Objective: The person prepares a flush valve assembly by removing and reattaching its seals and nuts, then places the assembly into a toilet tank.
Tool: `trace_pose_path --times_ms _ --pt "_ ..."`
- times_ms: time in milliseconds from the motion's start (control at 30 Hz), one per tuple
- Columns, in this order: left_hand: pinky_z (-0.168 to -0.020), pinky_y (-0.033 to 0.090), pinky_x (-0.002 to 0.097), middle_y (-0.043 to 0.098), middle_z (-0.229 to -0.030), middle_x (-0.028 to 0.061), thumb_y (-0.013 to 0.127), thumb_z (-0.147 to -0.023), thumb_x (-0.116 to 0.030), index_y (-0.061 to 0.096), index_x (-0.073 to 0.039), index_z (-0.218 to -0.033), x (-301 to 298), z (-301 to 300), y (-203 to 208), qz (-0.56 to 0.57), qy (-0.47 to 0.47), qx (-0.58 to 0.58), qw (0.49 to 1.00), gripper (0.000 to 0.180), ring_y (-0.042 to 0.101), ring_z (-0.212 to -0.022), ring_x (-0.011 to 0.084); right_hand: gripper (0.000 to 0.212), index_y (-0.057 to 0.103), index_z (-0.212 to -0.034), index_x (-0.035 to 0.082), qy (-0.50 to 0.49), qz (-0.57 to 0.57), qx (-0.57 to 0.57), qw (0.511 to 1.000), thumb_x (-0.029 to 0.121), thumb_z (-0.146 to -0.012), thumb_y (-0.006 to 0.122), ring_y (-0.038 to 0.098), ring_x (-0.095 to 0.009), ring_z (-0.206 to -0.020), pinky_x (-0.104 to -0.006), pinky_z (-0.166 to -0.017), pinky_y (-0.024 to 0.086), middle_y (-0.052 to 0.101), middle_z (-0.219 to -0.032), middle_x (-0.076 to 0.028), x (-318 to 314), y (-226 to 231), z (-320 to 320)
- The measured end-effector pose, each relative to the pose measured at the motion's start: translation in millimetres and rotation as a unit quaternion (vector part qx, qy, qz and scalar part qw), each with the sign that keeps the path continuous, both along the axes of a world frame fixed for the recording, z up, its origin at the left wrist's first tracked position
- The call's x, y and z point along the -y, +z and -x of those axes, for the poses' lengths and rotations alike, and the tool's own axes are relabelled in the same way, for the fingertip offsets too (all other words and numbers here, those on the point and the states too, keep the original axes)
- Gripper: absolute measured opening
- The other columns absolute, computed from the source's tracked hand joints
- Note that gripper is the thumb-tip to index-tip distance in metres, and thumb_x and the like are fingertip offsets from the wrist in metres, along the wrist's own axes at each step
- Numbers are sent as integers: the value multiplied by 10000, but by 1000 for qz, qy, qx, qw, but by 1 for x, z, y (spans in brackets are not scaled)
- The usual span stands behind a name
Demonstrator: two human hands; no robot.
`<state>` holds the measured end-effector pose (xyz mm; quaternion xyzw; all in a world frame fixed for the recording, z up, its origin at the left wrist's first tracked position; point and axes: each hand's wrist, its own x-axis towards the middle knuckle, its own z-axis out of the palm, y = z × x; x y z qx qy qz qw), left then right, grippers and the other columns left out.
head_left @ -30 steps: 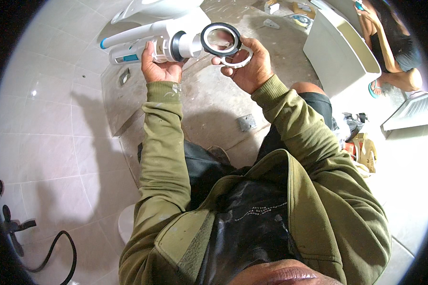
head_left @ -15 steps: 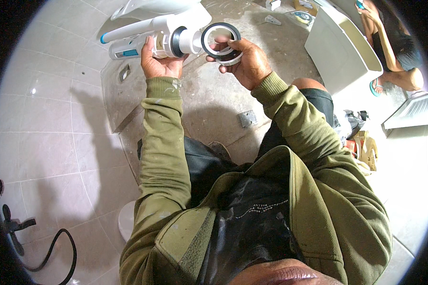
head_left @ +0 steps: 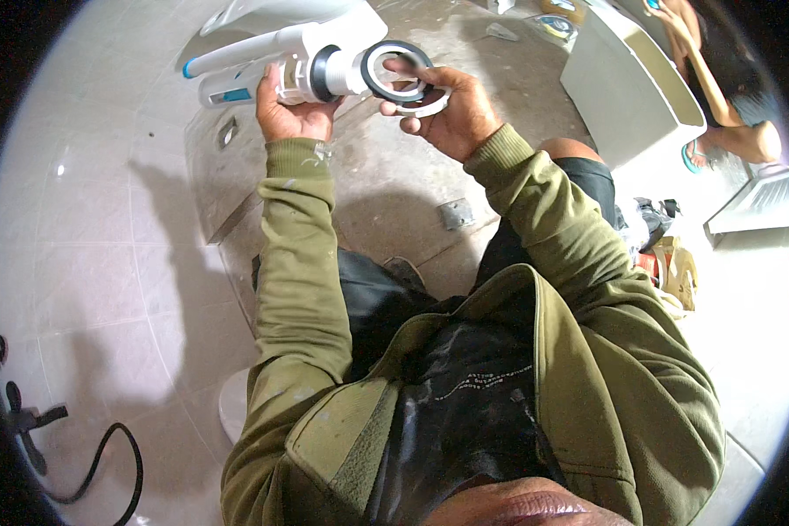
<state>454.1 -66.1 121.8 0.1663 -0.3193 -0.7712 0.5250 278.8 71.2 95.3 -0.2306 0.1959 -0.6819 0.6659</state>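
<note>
Right hand is shifting its thumb leftward over the edge of the black ring vs. a second ago. It's gripping that ring plus a white ring just below. Left hand is gripping the white valve, thumb on top; valve is pointing its threaded neck toward the right hand's rings. Toilet tank is standing to the right of the right hand. Another person is sitting beyond the tank.
</note>
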Motion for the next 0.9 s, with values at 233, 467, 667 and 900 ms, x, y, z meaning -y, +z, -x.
trace_pose_path --times_ms 233,467,667,900 --pt "-1040 426 652 647 -1306 146 690 -873 -426 570 -84 -1345 19 -29 -3 -36 35 61 997 595 598 -1225 383 357 476 -1298 37 -21 30 51 998 258 -1025 411 718 -318 -882 -379 -637 523 678 -1113 -176 -10 28 -15" --pt "-1096 343 674 567 -1412 143 709 -874 -384 486 -74 -1431 12 -13 -1 -52 31 55 997 675 512 -1326 373 418 517 -1303 78 -117 59 60 989 384 -1039 408 718 -321 -897 -359 -624 537 681 -1158 -202 -61 59 32" --pt "-1093 354 647 509 -1469 132 771 -834 -273 436 -81 -1463 29 -26 -7 -77 9 7 997 738 491 -1337 377 460 526 -1342 66 -387 52 -12 920 380 -1017 438 692 -341 -935 -408 -688 535 673 -1153 -169 -161 24 110" --pt "-1156 281 669 472 -1508 173 757 -836 -290 402 -48 -1500 -1 40 -40 -46 -34 43 997 791 424 -1395 419 408 408 -1343 -11 -698 -161 -17 698 249 -1029 404 659 -406 -940 -417 -704 572 590 -1158 -333 -331 -94 285"
